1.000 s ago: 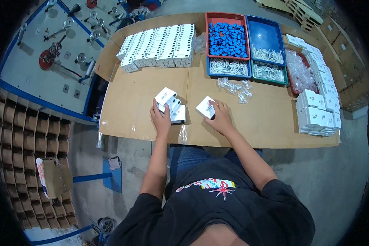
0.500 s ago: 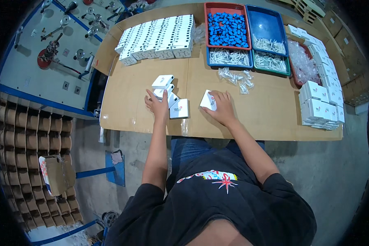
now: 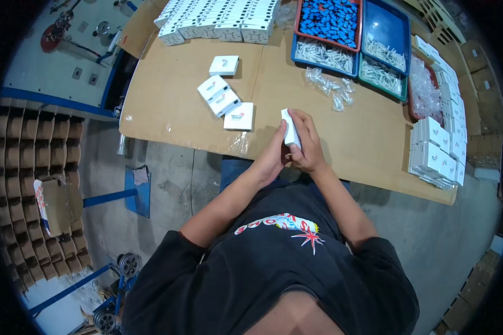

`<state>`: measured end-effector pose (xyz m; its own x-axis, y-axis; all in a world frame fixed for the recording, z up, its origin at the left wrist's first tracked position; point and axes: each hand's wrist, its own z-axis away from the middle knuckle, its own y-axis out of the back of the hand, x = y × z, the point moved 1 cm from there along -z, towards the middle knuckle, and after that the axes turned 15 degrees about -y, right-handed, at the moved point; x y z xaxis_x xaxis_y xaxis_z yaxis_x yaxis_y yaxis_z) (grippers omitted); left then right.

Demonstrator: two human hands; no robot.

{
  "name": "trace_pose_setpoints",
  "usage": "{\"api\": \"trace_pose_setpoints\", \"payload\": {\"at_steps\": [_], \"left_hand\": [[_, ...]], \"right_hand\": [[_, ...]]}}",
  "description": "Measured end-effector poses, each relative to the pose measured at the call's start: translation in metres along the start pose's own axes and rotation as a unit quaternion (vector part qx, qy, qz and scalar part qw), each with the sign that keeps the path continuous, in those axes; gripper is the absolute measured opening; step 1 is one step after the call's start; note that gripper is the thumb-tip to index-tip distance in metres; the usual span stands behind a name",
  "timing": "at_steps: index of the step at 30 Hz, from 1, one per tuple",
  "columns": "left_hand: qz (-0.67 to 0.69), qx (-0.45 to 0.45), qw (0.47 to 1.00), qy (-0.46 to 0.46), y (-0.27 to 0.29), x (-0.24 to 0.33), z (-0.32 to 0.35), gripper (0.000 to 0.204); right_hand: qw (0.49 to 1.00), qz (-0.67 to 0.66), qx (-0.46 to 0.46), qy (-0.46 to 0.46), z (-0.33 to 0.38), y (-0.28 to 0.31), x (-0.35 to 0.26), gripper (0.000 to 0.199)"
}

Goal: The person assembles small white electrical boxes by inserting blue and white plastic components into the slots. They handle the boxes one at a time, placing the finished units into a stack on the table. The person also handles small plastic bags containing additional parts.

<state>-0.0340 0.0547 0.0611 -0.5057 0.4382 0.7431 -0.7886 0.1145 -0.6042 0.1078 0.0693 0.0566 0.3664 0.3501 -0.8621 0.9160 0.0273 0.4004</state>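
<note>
Left hand (image 3: 274, 153) and right hand (image 3: 308, 139) meet at twelve o'clock, straight out from the chest (image 3: 279, 268)! The left elbow (image 3: 194, 234) juts out at nine, its bare left forearm (image 3: 223, 204) slanting to half past one, wrist close to straight, left thumb (image 3: 282, 133) standing up towards one. Over at three, the right elbow (image 3: 368, 237), bent too, and the right forearm (image 3: 343, 201) points to eleven. Right knuckles high, right fingers (image 3: 300, 116) curling over towards ten, right thumb (image 3: 296, 154) below them. It's a two-handed grip! The left fingertips look tucked underneath, though that's hard to judge from here.
</note>
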Motion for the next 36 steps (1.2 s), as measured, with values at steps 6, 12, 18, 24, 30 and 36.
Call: {"api": "trace_pose_setpoints", "payload": {"at_steps": [6,12,18,24,30,36], "left_hand": [[0.054,0.079,0.995,-0.03,-0.032,0.004,0.005,0.056],[0.065,0.094,0.989,-0.093,-0.029,-0.003,0.005,0.053],[0.046,0.119,0.982,-0.137,-0.021,-0.008,0.009,0.052],[0.045,0.129,0.981,-0.138,-0.019,-0.01,0.009,0.052],[0.055,0.148,0.979,-0.129,-0.024,-0.013,0.007,0.055],[-0.006,0.104,0.983,-0.151,-0.01,-0.004,0.001,0.057]], "right_hand": [[0.999,0.026,0.019,0.003,0.002,0.01,-0.012,0.075],[0.999,0.044,0.008,0.025,0.004,0.003,-0.013,0.068],[0.999,0.031,0.014,0.041,0.003,-0.009,-0.012,0.062],[0.999,0.013,0.026,0.032,0.006,-0.013,-0.009,0.06],[0.999,-0.037,0.036,-0.008,0.011,-0.012,-0.012,0.059],[0.985,-0.155,-0.015,-0.079,0.003,-0.008,-0.007,0.059]]}}
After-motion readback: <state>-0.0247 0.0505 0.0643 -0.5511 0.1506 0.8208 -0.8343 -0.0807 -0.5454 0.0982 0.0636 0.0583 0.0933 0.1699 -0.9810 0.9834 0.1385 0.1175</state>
